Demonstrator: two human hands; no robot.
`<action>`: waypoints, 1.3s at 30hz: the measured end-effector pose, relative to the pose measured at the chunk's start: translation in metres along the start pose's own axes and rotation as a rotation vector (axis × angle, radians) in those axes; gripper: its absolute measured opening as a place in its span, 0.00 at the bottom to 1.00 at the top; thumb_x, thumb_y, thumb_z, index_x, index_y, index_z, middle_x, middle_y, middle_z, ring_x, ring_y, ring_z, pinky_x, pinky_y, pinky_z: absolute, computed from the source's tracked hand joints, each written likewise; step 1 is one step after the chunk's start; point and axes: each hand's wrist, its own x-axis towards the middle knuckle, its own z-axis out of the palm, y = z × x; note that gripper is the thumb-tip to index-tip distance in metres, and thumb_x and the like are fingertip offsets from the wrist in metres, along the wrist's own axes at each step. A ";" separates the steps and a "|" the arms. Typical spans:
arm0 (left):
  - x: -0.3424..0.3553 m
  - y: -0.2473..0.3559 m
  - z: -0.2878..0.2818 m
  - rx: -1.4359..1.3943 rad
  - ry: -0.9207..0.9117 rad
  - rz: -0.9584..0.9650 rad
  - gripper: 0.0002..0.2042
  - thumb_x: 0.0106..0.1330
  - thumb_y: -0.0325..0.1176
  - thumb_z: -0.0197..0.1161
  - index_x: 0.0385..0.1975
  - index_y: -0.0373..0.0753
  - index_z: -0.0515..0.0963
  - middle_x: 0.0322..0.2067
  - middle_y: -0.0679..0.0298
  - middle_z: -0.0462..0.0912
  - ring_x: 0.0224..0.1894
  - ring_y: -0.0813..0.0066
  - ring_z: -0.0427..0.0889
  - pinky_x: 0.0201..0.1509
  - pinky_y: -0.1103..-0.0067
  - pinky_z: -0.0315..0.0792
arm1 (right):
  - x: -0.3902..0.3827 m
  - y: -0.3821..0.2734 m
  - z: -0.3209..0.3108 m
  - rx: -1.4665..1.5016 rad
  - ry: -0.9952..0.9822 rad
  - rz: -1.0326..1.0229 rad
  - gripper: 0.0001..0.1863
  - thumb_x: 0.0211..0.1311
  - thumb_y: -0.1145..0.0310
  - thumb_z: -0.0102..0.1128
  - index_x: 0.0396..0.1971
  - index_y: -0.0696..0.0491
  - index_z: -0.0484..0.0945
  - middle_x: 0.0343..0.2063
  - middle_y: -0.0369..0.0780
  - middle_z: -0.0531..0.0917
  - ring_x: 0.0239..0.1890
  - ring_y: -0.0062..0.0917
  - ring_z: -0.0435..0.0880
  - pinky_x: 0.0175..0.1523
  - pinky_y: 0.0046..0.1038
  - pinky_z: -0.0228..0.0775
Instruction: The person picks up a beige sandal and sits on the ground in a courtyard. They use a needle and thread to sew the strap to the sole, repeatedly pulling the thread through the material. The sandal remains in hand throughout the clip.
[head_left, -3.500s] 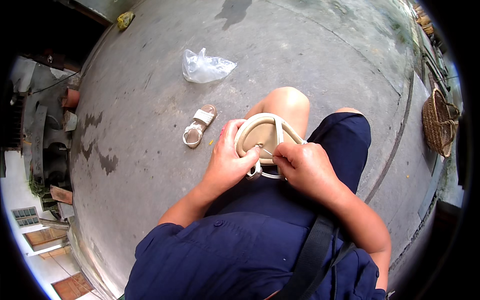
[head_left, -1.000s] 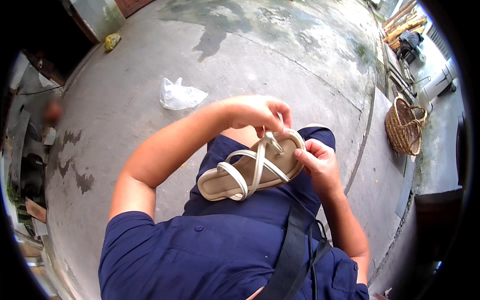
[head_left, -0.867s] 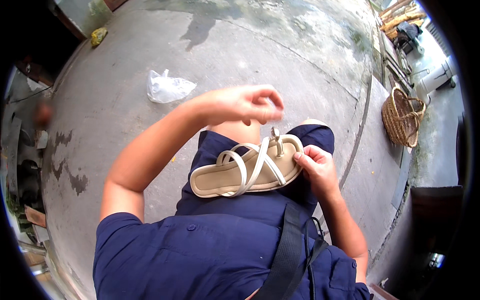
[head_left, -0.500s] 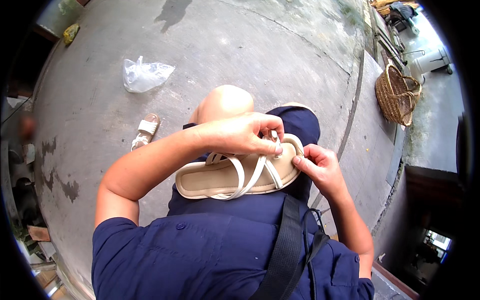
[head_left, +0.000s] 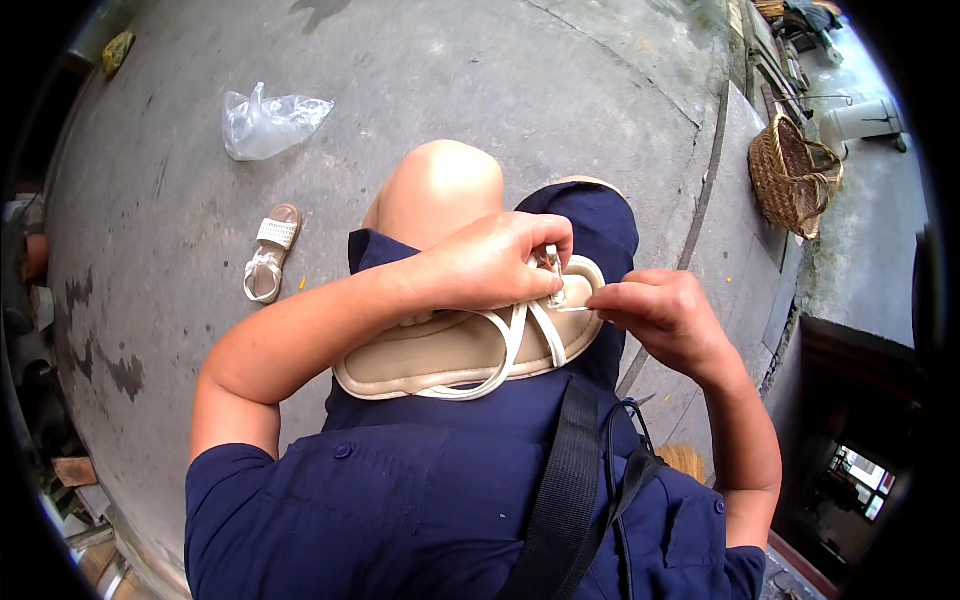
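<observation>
A cream sandal (head_left: pixel 400 365) with crossed straps lies sideways across my lap, its toe end to the right. My left hand (head_left: pixel 497 262) reaches over it and grips the upright metallic toe post (head_left: pixel 553 262) with thumb and fingers. At the toe end, my right hand (head_left: pixel 660 310) pinches a thin pale strand (head_left: pixel 573 309) that runs toward the base of that post; I cannot tell whether it is thread or a tool. On the ground left of my knees rests a second white sandal (head_left: pixel 271 253).
A clear plastic bag (head_left: pixel 272 127) lies ahead on the concrete ground (head_left: pixel 450 70). At the right are a woven basket (head_left: pixel 790 180) and a white bucket (head_left: pixel 860 122) by a wall. A yellow bundle (head_left: pixel 118 52) sits far left, and a dark opening (head_left: pixel 850 420) is at lower right.
My left hand, briefly lifted off the sandal, is back on the toe post. My right hand has moved from gripping the sole's rim to pinching the strand, with the wrist farther right.
</observation>
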 end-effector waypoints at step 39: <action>0.004 0.000 0.006 0.057 0.043 -0.022 0.08 0.55 0.30 0.60 0.34 0.38 0.74 0.30 0.58 0.81 0.37 0.65 0.80 0.41 0.73 0.71 | 0.025 0.022 -0.016 -0.343 -0.152 -0.282 0.11 0.41 0.74 0.61 0.28 0.42 0.81 0.12 0.33 0.71 0.18 0.27 0.77 0.21 0.31 0.68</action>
